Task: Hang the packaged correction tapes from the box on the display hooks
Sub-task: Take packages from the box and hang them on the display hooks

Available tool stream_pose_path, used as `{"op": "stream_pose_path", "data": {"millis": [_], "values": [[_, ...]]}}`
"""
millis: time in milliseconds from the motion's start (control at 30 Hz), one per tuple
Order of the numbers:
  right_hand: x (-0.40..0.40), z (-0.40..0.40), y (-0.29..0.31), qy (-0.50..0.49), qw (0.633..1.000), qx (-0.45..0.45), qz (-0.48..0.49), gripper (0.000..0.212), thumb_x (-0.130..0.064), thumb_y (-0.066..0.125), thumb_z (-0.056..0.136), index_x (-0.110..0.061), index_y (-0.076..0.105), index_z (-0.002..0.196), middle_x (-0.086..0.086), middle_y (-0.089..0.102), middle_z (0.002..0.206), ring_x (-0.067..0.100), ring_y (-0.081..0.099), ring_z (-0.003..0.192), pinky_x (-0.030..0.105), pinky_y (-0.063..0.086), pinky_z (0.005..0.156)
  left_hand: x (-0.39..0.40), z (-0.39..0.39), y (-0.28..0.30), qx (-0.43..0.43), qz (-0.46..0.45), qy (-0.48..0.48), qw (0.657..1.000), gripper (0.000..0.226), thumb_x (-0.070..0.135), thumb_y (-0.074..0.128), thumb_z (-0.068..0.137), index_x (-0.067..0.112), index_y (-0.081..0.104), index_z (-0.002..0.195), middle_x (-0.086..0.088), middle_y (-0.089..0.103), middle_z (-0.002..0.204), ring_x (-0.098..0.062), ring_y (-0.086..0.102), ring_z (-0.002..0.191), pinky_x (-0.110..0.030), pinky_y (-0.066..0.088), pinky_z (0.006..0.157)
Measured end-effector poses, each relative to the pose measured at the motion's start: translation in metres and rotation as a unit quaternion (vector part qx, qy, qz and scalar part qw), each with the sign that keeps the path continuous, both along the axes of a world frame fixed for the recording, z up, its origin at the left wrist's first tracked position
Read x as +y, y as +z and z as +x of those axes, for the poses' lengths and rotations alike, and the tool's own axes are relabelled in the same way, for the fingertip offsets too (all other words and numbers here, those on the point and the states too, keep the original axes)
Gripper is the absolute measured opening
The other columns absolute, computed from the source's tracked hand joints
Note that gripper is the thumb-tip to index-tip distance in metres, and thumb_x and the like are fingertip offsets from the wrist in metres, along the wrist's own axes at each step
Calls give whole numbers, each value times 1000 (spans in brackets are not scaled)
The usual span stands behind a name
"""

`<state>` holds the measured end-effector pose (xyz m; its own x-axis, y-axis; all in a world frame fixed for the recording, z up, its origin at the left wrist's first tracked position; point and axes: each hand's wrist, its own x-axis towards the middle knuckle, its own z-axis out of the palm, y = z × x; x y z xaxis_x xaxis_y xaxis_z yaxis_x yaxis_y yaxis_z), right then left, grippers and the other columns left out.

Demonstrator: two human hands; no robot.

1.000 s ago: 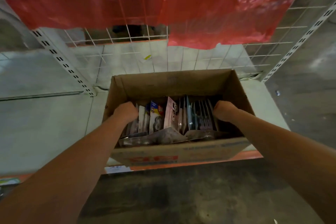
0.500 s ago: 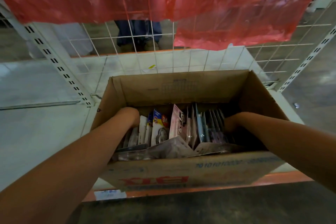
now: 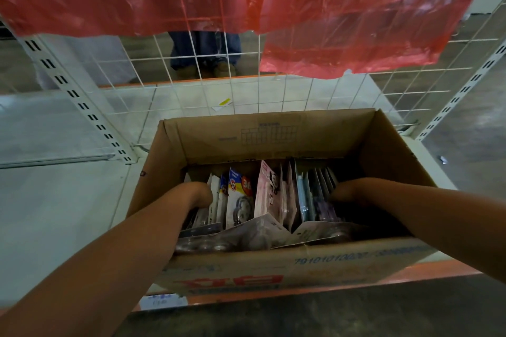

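An open cardboard box (image 3: 273, 134) stands on the low white shelf in front of me. It holds several packaged correction tapes (image 3: 269, 194) standing in a row, with more blister packs (image 3: 246, 235) lying flat at the near side. My left hand (image 3: 195, 195) reaches down into the left end of the row. At the right end, my right hand (image 3: 346, 194) goes down beside the dark packs. The packs and the box hide the fingers of both hands. A white wire grid panel (image 3: 191, 96) rises behind the box.
Red plastic sheeting (image 3: 328, 22) hangs over the upper grid. Slotted white uprights (image 3: 79, 101) stand at left and right. A person's legs and shoes (image 3: 205, 60) show behind the grid. A small yellow-white tag (image 3: 223, 104) lies on the shelf. The floor lies at the right.
The view has closed in on the box and tilted up. Both hands have sunk deeper into the box, at the two ends of the row of packs.
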<state>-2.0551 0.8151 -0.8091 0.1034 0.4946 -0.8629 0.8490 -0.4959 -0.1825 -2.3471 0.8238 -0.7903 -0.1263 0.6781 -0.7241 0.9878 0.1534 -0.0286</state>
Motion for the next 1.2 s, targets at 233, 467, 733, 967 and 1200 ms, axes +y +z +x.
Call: {"op": "stream_pose_path", "data": {"millis": [233,467,733,967,1200], "values": [[3,0,7,-18,999,-8,30,27,-2,40,99,7,51,122,11,49,77,19,49,63,27,43,57,-2,-2,0,-30,4,31,999,44,6,34,101,0,28,144,-16,33,149,-26,38,135,-30,36,107],[4,-2,15,4,1000,-29,8,18,-1,46,96,3,55,112,14,59,87,22,54,67,27,48,60,0,-1,1,-68,-21,76,995,42,5,35,100,0,33,142,-19,40,143,-30,45,129,-36,42,103],[7,1,35,4,999,-17,38,13,-3,52,94,2,61,100,17,59,103,29,59,91,30,45,67,4,-10,1,-111,-7,160,981,47,15,52,96,0,37,139,-20,45,137,-35,48,122,-39,46,89],[-9,2,42,-98,992,20,72,21,-7,44,98,7,56,107,25,58,108,38,57,102,40,47,81,-11,-14,13,-121,85,195,969,39,12,37,102,-7,42,136,-25,46,137,-37,47,123,-39,40,98],[-22,-10,114,24,995,-36,86,30,-9,62,85,-4,61,115,16,61,115,34,57,108,32,44,73,-30,-11,65,-246,156,214,932,31,19,35,103,7,63,108,-19,61,114,-32,56,101,-35,41,80]]}}
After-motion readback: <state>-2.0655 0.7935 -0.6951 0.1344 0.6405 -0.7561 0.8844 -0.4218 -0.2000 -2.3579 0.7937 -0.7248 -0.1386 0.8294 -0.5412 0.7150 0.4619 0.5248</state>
